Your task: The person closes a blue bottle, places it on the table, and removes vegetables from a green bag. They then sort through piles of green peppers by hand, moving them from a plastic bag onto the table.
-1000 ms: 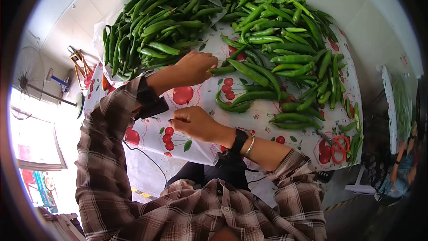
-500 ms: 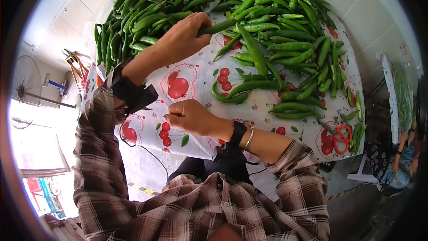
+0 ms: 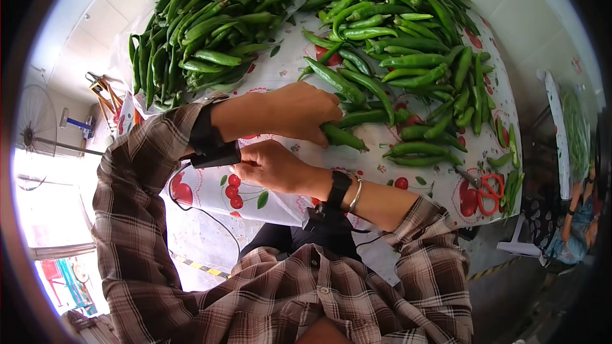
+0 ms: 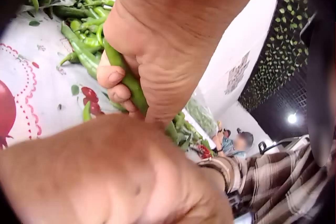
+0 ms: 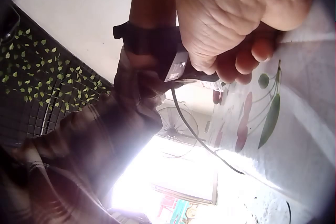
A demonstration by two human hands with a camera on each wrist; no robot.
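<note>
My left hand curls round a green chili pepper above the cloth, its far end sticking out to the right. In the left wrist view, that pepper lies between the palm and curled fingers of the left hand. Just below it in the head view, my right hand has its fingers curled, with nothing visible in them. The right wrist view shows the right hand curled over the cloth; its inside is partly hidden.
A plastic bag of peppers stands at the back left. Loose peppers spread over the flowered tablecloth at the back and right. Red-handled scissors lie near the right edge. A cable hangs at the front left.
Holding the pepper, my left hand first rose toward the bag's side, then came down and right, close above my right hand. My right hand has barely moved.
</note>
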